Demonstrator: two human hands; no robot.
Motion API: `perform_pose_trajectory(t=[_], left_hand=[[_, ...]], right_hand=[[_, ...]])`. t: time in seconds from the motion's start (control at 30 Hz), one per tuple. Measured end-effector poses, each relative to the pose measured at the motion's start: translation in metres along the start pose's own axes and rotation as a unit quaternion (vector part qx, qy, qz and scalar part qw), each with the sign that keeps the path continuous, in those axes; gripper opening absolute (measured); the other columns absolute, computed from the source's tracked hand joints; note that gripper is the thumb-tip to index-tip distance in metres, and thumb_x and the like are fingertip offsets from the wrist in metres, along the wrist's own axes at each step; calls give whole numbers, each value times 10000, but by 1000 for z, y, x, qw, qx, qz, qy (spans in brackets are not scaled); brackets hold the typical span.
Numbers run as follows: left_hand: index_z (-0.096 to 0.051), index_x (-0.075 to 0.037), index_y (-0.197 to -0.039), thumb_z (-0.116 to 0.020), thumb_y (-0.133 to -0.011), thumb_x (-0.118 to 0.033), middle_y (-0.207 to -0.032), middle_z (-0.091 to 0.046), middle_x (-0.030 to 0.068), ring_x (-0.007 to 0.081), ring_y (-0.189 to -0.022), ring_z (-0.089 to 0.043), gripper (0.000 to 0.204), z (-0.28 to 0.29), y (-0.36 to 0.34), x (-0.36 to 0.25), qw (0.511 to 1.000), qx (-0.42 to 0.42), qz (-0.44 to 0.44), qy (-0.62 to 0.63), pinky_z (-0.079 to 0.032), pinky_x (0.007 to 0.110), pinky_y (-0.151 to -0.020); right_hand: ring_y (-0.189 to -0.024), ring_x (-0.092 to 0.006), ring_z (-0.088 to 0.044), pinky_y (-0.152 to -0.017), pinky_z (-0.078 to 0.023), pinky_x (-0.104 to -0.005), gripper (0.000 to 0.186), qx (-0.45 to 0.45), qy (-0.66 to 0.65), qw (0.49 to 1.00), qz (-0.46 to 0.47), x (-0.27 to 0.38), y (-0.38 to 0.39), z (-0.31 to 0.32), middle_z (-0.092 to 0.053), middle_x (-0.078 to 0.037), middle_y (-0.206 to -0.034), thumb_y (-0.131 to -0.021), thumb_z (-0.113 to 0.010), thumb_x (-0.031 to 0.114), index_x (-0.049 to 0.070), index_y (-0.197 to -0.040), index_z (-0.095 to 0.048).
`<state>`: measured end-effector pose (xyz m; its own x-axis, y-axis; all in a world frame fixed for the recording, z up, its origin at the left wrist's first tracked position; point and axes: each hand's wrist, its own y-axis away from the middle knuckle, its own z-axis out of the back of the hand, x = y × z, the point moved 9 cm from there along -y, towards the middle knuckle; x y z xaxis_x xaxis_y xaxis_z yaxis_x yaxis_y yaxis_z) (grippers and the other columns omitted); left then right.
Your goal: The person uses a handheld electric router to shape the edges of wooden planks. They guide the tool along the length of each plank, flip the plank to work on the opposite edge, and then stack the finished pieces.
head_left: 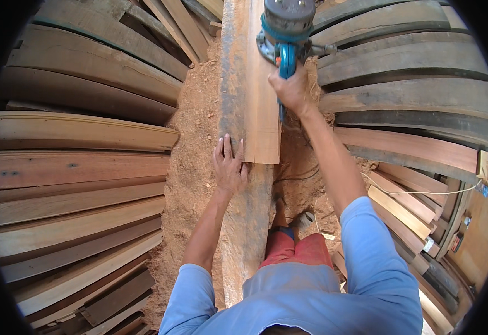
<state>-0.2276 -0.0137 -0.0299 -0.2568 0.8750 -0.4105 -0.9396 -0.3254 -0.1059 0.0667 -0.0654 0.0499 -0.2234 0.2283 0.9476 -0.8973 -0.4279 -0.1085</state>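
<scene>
My right hand (293, 89) is closed around the teal handle of a router (288, 25), which has a dark motor housing on top. The router sits on the right edge of a planed reddish-brown wooden board (263, 123), toward its far part. That board rests on a long, rough, stained beam (248, 212) running away from me. My left hand (231, 170) lies with its fingers spread at the near left corner of the board, over the beam. Under the router, the bit and the edge it meets are hidden.
Stacks of planks (76, 167) stand to the left, and more timber (405, 95) lies to the right. Sawdust (193, 145) covers the ground. A dark cord (297, 178) lies right of the beam, beside my foot. A pale cord (417, 191) crosses the lumber at right.
</scene>
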Motion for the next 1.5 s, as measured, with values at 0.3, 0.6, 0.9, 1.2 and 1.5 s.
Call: perform_pose_trajectory(t=[0.3,0.6,0.9,1.2,1.5], left_hand=[[-620,-166,-1409,-676,-760,-122,-1618,-365,203,458,-1449,-321,654,-5,5,16,997,-38,20,69,-291,548,-1185],[-642,-170,-1384,-667,-786,-60,-1619,-380,182,461,-1447,-331,609,-8,9,22,997,-13,1,74,-284,542,-1200],[-622,-197,-1403,-662,-800,-21,-1586,-407,195,466,-1426,-364,629,-7,8,17,998,-25,-12,53,-322,553,-1170],[-616,-181,-1392,-648,-775,-3,-1615,-371,182,469,-1447,-328,643,-9,9,17,999,-15,0,50,-289,539,-1204],[-626,-155,-1386,-664,-829,-49,-1606,-371,212,463,-1441,-334,568,-2,5,13,999,-19,5,37,-306,538,-1191]], right_hand=[[-870,-223,-668,-823,-541,-375,392,81,-16,991,-108,29,183,19,-669,-138,-952,-824,-706,89,-14,-1178,-573],[-652,-197,-634,-693,-535,-369,354,127,-23,973,-193,32,352,29,-623,-70,-729,-830,-712,117,20,-1144,-579],[-647,-154,-629,-625,-515,-332,293,96,-62,984,-138,39,348,14,-607,-58,-723,-856,-693,75,22,-1114,-565],[-746,-175,-655,-714,-542,-348,371,71,-49,990,-112,51,306,15,-639,-95,-846,-832,-697,55,7,-1172,-558],[-682,-112,-555,-617,-489,-321,164,4,-59,998,-6,15,146,6,-571,-1,-779,-832,-690,58,70,-948,-576]])
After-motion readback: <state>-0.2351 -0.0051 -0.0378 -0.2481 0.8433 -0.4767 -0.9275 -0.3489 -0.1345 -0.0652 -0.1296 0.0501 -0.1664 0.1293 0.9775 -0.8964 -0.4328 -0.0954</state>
